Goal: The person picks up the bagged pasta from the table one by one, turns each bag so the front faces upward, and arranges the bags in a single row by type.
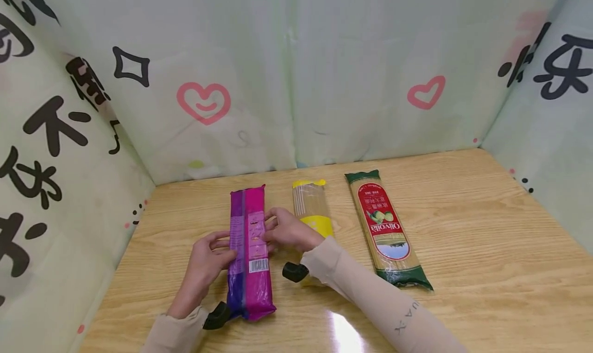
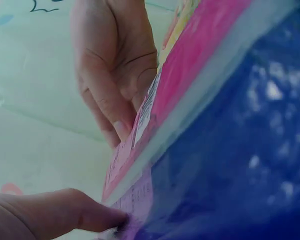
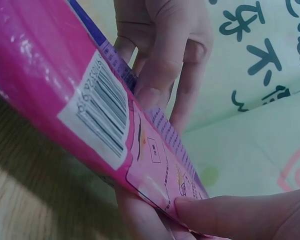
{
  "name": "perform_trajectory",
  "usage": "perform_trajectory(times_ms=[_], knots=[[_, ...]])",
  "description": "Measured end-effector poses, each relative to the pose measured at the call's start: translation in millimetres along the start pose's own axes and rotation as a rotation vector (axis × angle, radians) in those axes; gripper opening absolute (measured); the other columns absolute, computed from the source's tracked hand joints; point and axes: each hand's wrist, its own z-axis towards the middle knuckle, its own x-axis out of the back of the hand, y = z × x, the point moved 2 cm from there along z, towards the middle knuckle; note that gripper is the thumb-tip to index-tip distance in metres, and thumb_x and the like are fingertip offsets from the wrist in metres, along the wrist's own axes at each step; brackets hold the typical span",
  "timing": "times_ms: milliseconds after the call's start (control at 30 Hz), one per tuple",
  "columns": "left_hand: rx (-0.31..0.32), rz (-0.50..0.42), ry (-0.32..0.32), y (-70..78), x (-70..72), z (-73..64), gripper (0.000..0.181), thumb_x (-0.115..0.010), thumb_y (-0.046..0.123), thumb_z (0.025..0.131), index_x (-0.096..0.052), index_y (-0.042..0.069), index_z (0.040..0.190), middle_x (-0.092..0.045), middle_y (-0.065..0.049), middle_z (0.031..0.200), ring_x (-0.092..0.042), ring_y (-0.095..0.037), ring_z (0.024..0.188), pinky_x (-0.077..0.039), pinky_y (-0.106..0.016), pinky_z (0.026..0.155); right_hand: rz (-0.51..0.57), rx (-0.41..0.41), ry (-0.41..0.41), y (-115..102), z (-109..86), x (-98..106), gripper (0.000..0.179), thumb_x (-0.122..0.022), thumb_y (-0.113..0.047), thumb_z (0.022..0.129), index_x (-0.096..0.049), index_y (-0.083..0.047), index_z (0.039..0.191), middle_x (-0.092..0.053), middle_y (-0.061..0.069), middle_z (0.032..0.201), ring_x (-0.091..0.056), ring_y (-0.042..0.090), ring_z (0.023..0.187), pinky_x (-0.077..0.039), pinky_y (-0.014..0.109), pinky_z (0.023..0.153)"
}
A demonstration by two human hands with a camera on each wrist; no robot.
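Observation:
A long, flat pink and purple packet (image 1: 257, 219) with a white barcode lies between my two hands. My left hand (image 1: 206, 260) grips its left edge, thumb on the purple printed face. At the right edge my right hand (image 1: 292, 230) pinches it, and in the right wrist view its thumb (image 3: 215, 212) presses the pink side while the fingers go underneath. That same view shows a shadow on the wood below the packet (image 3: 55, 75). Just right of it lies a clear packet of noodles with yellow bands (image 1: 311, 203), partly hidden by my right hand and sleeve.
A spaghetti packet (image 1: 382, 224) with green ends and a red label lies slanted to the right, its lower end near my right forearm. All sit on a wooden table (image 1: 486, 229), enclosed by printed cloth walls (image 1: 296, 85) at the back and sides.

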Motion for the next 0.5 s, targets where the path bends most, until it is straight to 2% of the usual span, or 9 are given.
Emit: perform_trajectory(times_ms=[167, 333, 500], knots=[[-0.007, 0.028, -0.011, 6.6, -3.6, -1.5, 0.054, -0.072, 0.002, 0.086, -0.052, -0.007, 0.135, -0.063, -0.028, 0.120, -0.070, -0.025, 0.093, -0.061, -0.035, 0.073, 0.014, 0.020, -0.001, -4, -2.6, 0, 0.042, -0.061, 0.008, 0.091, -0.046, 0.005, 0.130, -0.062, 0.020, 0.105, -0.067, 0.022, 0.073, -0.061, 0.043, 0.076], [0.008, 0.073, 0.001, 12.0, -8.6, -0.8, 0.063, -0.079, 0.017, 0.084, -0.050, -0.005, 0.136, -0.063, -0.026, 0.121, -0.070, -0.028, 0.098, -0.060, -0.036, 0.076, 0.013, 0.044, 0.017, -8, -4.6, -2, 0.043, -0.062, 0.009, 0.089, -0.046, 0.004, 0.129, -0.061, 0.021, 0.104, -0.067, 0.023, 0.073, -0.061, 0.044, 0.075], [-0.002, 0.187, 0.013, 17.0, -15.1, -3.9, 0.081, -0.084, 0.035, 0.079, -0.046, -0.005, 0.139, -0.062, -0.025, 0.123, -0.068, -0.026, 0.094, -0.060, -0.037, 0.075, -0.036, 0.066, 0.053, -14, -6.3, -5, 0.043, -0.063, 0.009, 0.088, -0.047, 0.004, 0.128, -0.060, 0.020, 0.103, -0.065, 0.023, 0.073, -0.061, 0.045, 0.075]])
